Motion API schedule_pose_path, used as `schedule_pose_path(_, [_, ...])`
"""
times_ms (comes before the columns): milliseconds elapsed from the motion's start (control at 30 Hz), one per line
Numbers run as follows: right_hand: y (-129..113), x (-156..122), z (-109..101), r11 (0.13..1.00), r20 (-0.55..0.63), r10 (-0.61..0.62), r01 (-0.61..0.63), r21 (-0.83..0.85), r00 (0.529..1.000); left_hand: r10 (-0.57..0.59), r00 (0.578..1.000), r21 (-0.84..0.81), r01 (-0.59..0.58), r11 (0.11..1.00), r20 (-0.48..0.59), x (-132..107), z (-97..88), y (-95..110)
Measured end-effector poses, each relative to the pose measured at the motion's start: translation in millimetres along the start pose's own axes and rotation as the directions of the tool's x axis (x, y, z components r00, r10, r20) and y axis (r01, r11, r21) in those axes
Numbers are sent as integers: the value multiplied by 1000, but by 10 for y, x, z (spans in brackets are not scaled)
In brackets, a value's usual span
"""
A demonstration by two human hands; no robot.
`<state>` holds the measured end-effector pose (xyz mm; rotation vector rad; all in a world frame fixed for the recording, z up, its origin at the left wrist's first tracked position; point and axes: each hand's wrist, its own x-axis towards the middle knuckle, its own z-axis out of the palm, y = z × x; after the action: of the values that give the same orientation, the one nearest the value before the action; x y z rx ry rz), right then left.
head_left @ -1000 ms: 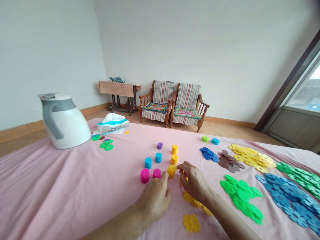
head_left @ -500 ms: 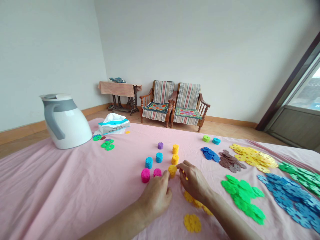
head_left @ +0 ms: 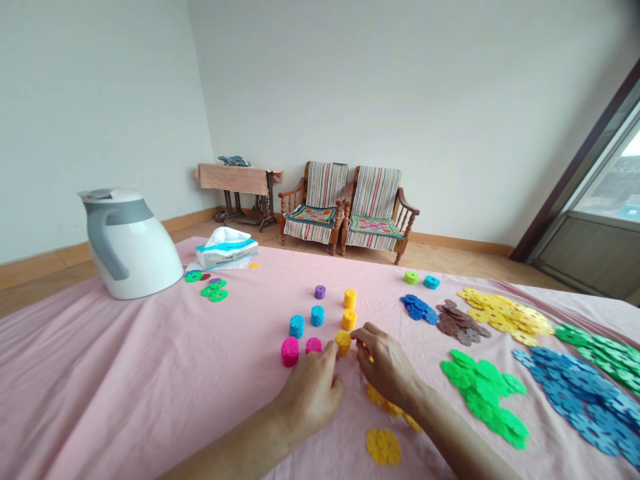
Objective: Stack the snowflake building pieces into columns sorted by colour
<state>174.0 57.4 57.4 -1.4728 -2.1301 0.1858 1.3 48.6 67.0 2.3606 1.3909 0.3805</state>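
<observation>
In the head view, the nearest stack of yellow flower-shaped plastic discs stands upright on the pink cloth between my hands. My left hand has its fingers curled, with the fingertips against the stack's left side. From the right, my right hand bends its fingers to the same stack, fingertips at its edge. A bit of yellow shows behind those fingers, mostly hidden. Two more yellow stacks line up behind. Magenta stacks and blue stacks stand left. Loose yellow discs lie below my right wrist.
Piles of green discs, blue discs, brown discs and yellow discs spread across the right. A white jug and a tissue box stand at left. A purple stack sits farther back.
The whole view has shifted very slightly. Both hands stay at the nearest yellow stack, with hardly any visible movement.
</observation>
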Motion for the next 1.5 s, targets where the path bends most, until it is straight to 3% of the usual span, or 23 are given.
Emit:
schedule_pose_path(300, [-20, 18, -20, 1000, -3, 4, -4, -5, 1000, -8, 1000, -11, 8, 1000, -3, -3, -28, 30])
schedule_pose_path(467, [186, 33, -198, 997, -39, 73, -73, -2, 997, -34, 999, -19, 34, 999, 9, -8, -44, 49])
schedule_pose_path(700, [400, -64, -413, 990, 202, 80, -102, 100, 976, 5, 1000, 5, -5, 1000, -13, -1, -1, 0])
schedule_pose_path(1167, [301, 12, -216, 987, 126, 140, -149, 60, 982, 12, 999, -14, -13, 1000, -38, 12, 17, -17])
schedule_pose_path(1500, [272, 115, -234, 855, 124, 354, -375, 359, 927, 0, 1000, -28, -1, 1000, -26, 0, 7, -16])
